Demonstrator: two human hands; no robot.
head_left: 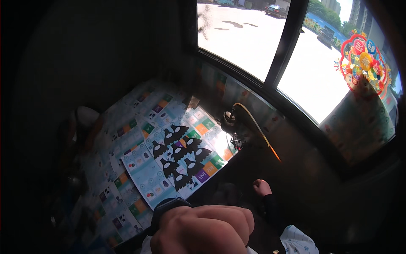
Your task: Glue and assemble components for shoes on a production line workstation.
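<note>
My left hand (203, 224) is raised close at the bottom middle, large in view. Its fingers are bent and pressed together; their inner side is hidden, so anything held there cannot be seen. A black cuff or band (169, 206) shows beside it. Farther right, my right hand (262, 187), in a dark sleeve, is small and curled closed, away from the table edge; what it holds, if anything, is too small to make out. Several flat black pieces with scalloped edges and pale ovals (182, 181) lie spread on the patterned table cover (146, 186), nearest my left hand.
A thin curved yellow-orange rod (259, 127) reaches out from a small dark device (229, 118) at the table's far right edge. Behind stands a sliding window (275, 63) with a colourful sticker (366, 63). Patterned pale fabric (298, 241) shows at the bottom right.
</note>
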